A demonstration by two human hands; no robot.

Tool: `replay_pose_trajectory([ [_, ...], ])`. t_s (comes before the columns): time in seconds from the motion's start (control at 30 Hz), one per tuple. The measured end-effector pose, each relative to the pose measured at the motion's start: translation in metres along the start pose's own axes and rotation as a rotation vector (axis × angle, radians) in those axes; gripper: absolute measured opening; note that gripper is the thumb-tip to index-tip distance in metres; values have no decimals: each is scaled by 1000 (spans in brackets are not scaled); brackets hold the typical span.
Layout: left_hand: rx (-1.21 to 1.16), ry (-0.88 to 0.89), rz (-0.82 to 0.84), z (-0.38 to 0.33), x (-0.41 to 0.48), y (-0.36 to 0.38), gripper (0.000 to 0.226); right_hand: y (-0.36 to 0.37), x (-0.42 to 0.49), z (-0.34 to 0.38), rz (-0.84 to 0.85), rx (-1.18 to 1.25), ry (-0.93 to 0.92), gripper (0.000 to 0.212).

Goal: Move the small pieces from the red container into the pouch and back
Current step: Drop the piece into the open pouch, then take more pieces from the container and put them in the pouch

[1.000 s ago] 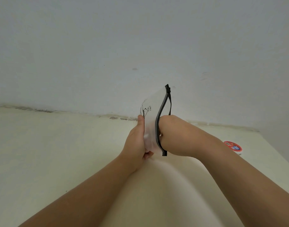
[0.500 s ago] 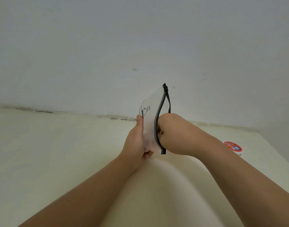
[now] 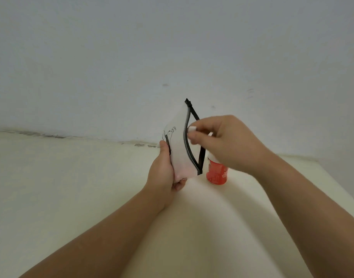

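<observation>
My left hand (image 3: 162,170) holds a translucent white pouch (image 3: 179,151) upright by its lower edge. Its black zipper mouth (image 3: 187,137) gapes open towards the right. My right hand (image 3: 226,141) is just outside that mouth, with thumb and fingertips pinched on a small white piece (image 3: 192,129). A red container (image 3: 216,174) with white print stands on the table behind the pouch, partly hidden by my right hand. What lies inside the pouch cannot be seen.
A cream table (image 3: 71,187) runs back to a pale grey wall (image 3: 132,57). Its right edge (image 3: 332,177) falls away near my right forearm.
My right hand has come out of the pouch mouth and moved right, now pinching a small white piece. This uncovers the red container behind it. The pouch has tilted slightly.
</observation>
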State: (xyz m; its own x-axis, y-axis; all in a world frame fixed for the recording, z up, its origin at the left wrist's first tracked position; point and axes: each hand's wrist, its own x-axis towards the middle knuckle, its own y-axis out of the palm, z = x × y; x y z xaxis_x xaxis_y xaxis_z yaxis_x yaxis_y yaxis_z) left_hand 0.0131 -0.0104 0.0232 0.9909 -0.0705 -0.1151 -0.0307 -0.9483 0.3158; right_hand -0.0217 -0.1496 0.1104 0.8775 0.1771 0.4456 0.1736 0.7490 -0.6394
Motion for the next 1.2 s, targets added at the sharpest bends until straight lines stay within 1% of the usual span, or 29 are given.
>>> replay_pose_trajectory([
  [0.1, -35, -14, -32, -1, 1, -2, 58, -22, 4, -5, -109, 122, 84, 14],
  [0.17, -43, -21, -40, 0, 3, -3, 57, -33, 4, -13, -126, 76, 125, 16],
  [0.23, -45, -18, -29, 0, 3, -3, 57, -38, 4, -24, -90, -49, 153, 19],
  [0.3, -45, -7, -20, 0, 3, -3, 56, -37, 4, -35, -19, -153, 197, 20],
  [0.43, -54, -5, -33, 0, 2, -2, 55, -31, 5, -47, 72, -226, 231, 19],
  [0.73, -39, 0, -26, 1, 4, -3, 57, -25, 5, -52, 153, -257, 238, 13],
  [1.0, -51, -9, -29, 1, 4, -3, 58, -24, 6, -52, 168, -171, 261, 12],
  [1.2, -51, -10, -21, 0, 3, -4, 55, -26, 5, -50, 144, -194, 263, 17],
])
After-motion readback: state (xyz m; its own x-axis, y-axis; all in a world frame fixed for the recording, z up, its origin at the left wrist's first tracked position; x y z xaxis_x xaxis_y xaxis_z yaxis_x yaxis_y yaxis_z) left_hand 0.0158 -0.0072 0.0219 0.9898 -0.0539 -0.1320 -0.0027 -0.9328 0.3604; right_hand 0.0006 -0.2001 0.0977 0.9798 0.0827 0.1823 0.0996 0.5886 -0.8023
